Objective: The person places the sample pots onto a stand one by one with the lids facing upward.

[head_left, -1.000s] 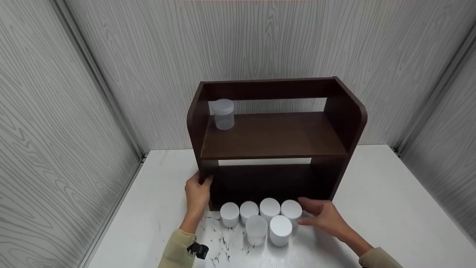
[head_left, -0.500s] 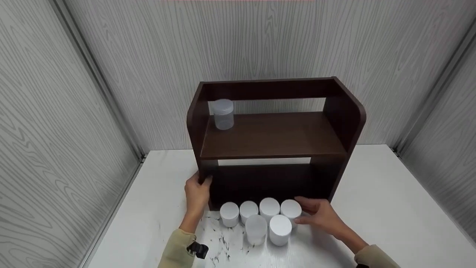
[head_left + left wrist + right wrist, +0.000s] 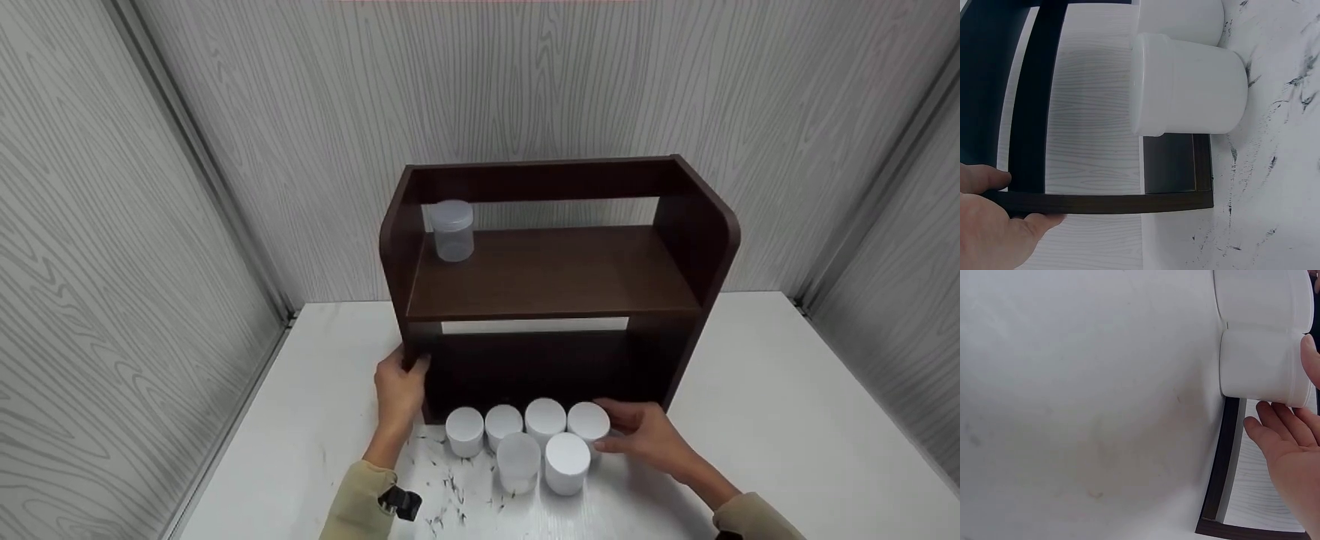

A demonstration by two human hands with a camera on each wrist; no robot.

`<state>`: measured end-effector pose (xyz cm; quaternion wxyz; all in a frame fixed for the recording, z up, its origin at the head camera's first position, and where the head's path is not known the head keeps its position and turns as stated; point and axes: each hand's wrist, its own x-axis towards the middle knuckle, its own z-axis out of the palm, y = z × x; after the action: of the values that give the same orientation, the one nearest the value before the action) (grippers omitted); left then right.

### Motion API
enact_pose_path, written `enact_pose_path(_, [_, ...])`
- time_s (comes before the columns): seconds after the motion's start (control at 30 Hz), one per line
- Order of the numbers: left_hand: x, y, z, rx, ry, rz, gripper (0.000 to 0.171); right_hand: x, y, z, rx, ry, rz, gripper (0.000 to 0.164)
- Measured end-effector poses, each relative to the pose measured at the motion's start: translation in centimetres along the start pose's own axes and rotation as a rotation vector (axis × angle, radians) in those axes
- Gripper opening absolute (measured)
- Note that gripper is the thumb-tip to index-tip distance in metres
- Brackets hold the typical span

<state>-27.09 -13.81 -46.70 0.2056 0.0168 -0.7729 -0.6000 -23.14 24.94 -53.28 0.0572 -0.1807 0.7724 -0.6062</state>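
My left hand [image 3: 399,386] grips the left side panel of a dark brown two-tier shelf [image 3: 555,274]; in the left wrist view its thumb and fingers lie on either side of that panel. Several lidded white plastic jars stand before the lower tier. My right hand [image 3: 649,435] is at the rightmost back jar [image 3: 587,421], thumb at its front and fingers on its right and far side. In the right wrist view the fingers look mostly straight, close against this jar [image 3: 1261,363], with the thumb over the lid's edge. A translucent lidded jar [image 3: 453,232] sits upper left on the shelf.
A frosted jar [image 3: 517,463] and a white jar [image 3: 567,463] form the front row. The white table [image 3: 780,405] has dark scuff marks near the jars. Grey wood-grain panels [image 3: 525,82] enclose the back and sides.
My right hand has shifted slightly left, closer against the rightmost back jar. The left hand keeps its hold on the shelf, and the jars look unmoved.
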Motion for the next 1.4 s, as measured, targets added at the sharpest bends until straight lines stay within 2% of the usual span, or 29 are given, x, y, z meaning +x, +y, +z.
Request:
enact_pose_path(0.27, [-0.01, -0.08, -0.04, -0.006, 0.001, 0.006, 0.033, 0.15, -0.02, 0.16, -0.005, 0.005, -0.006, 0.072])
enact_pose_path(0.5, [0.03, 0.03, -0.05, -0.043, -0.035, -0.014, 0.037, 0.01, -0.09, 0.12, -0.010, 0.004, 0.007, 0.069])
enact_pose_path(0.73, [-0.06, 0.01, -0.04, -0.045, -0.025, -0.007, 0.038, -0.05, -0.21, 0.21, -0.019, 0.016, 0.031, 0.077])
enact_pose_path(1.2, [-0.03, 0.03, -0.04, -0.034, -0.018, -0.007, 0.039, -0.17, -0.17, -0.22, -0.033, 0.014, 0.027, 0.076])
enact_pose_path(1.4, [0.00, -0.09, -0.11, -0.047, -0.038, -0.005, 0.039, -0.06, -0.16, -0.18, 0.011, -0.011, 0.019, 0.077])
